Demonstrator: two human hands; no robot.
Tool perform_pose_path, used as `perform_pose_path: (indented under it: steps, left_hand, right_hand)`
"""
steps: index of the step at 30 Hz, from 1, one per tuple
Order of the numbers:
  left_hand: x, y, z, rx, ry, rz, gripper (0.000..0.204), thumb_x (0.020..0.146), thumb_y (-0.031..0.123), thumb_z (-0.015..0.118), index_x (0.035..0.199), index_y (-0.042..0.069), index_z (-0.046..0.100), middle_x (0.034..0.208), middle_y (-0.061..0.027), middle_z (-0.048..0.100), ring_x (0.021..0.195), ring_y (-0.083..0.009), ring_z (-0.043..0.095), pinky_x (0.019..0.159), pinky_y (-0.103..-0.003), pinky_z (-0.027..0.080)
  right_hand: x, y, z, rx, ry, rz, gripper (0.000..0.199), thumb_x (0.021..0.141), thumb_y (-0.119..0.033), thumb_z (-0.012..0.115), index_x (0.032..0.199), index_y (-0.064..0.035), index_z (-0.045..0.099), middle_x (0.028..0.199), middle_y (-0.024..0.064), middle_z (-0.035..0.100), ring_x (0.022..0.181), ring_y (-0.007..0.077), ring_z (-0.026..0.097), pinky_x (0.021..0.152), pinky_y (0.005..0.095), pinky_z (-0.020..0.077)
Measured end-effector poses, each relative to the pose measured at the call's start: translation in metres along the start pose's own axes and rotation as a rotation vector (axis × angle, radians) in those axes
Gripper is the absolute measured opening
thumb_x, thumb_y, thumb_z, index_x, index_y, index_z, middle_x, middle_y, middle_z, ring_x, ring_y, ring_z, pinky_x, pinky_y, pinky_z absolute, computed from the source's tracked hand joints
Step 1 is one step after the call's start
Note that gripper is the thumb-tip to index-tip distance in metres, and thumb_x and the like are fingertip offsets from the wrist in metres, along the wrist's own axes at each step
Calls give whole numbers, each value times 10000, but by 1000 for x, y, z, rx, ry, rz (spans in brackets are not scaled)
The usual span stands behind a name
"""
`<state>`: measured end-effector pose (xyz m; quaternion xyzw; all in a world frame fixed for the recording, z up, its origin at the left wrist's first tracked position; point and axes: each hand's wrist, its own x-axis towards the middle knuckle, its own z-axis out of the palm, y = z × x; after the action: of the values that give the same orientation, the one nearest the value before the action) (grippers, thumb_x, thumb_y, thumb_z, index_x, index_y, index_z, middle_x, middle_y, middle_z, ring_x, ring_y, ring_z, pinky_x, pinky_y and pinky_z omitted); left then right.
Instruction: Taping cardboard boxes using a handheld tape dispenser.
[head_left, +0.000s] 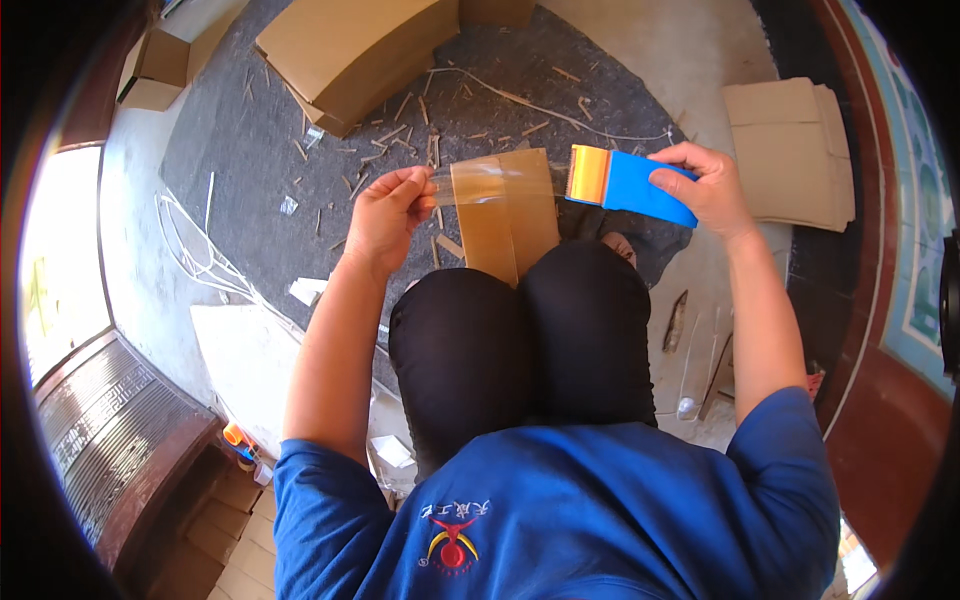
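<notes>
My left hand [388, 212] pinches the loose end of a strip of clear packing tape [446, 186]. The strip runs across the top of a brown cardboard box [490, 235] that stands by my knees; I cannot tell whether the tape touches the cardboard. At the strip's other end is a blue tape dispenser [645, 186] with a yellow-orange toothed head, held in my right hand [712, 188]. The thumb lies over the dispenser's near side and the fingers go behind it. Part of the box is hidden by my knees.
A large stack of cardboard [350, 60] lies ahead to the left, and flat cardboard sheets [790, 150] are piled at right. Cardboard scraps litter the dark floor mat [250, 150]. White strapping [205, 255] coils at left, near a wooden bench [120, 430].
</notes>
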<state>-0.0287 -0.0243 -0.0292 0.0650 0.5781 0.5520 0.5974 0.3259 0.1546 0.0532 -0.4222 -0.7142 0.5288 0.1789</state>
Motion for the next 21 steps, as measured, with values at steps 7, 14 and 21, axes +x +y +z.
perform_pose_path:
  steps: [7, 14, 21]
  left_hand:
    - [5, -34, -20, 75, 90, 29, 164, 943, 156, 702, 1078, 62, 692, 858, 2, 674, 695, -88, 607, 661, -227, 503]
    - [20, -67, -13, 73, 130, 81, 191, 934, 121, 704, 1108, 42, 694, 859, 6, 682, 721, -73, 592, 623, -225, 458]
    - [40, -100, -19, 1109, 212, 596, 441, 945, 94, 597, 1371, 32, 503, 1339, -195, 547, 1102, -340, 603, 906, -429, 512]
  right_hand:
    - [25, 0, 15, -140, -110, 35, 220, 822, -191, 792, 980, -43, 756, 866, 26, 727, 817, 94, 646, 757, 272, 525]
    - [36, 27, 20, -167, -161, 54, 227, 818, -192, 783, 988, -44, 753, 894, 29, 727, 843, 97, 643, 776, 274, 521]
    - [44, 43, 29, -223, -192, 44, 227, 836, -189, 760, 1006, -40, 738, 924, 25, 712, 871, 98, 632, 808, 278, 515]
